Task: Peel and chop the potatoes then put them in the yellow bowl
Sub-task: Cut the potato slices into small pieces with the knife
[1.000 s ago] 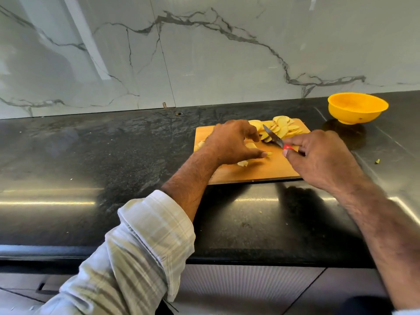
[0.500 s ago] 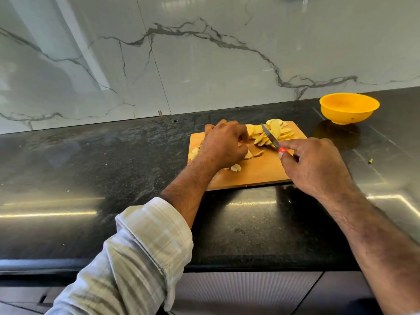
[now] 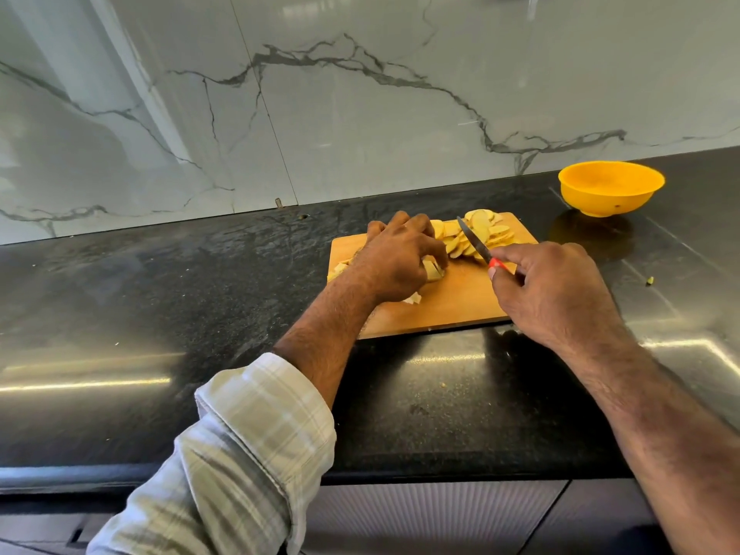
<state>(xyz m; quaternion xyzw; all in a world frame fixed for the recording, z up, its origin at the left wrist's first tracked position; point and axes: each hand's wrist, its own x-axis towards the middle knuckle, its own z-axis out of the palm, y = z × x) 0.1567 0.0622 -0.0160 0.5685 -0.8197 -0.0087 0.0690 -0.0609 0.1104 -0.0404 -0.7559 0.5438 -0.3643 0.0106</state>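
- Potato slices (image 3: 478, 234) heaped at the far right part of a wooden cutting board (image 3: 452, 302), on a dark counter (image 3: 160, 314).
- Left hand (image 3: 394, 260) curled down over a small potato piece (image 3: 432, 270) near the board's middle, fingertips pinching it against the wood.
- Right hand (image 3: 554, 292) wrapped round the red handle of a knife (image 3: 474, 242), blade angled up and away, its tip over the slice heap.
- A few loose scraps (image 3: 412, 299) beside and under the left wrist, one more at the board's left edge.
- Yellow bowl (image 3: 610, 188) upright on the counter, well apart to the board's far right, close to the marble wall (image 3: 360, 114); nothing seen inside.
- Rolled striped sleeve (image 3: 248, 442) on the left forearm; right forearm bare.
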